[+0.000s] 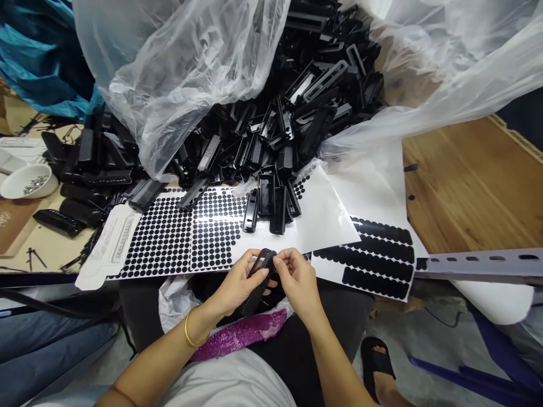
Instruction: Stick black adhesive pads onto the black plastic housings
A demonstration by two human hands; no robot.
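Observation:
My left hand (242,282), with a yellow bangle (189,328) at its wrist, is wrapped round a long black plastic part (256,291) in front of the table edge. The fingers of my right hand (297,277) are pinched together at the upper end of that part; what they hold, if anything, is too small to tell. Beyond my hands, several black housings (266,195) lie on white sheets. A sheet of round black stickers (156,232) is to the left, and another sheet (377,257) with black dots in rows is to the right.
A large pile of black parts (314,85) spills from clear plastic bags (182,73). At the left are a white bowl (29,181) of small metal pieces and a white card (111,243). A wooden board (470,186) lies right. Another person's legs (51,356) are lower left.

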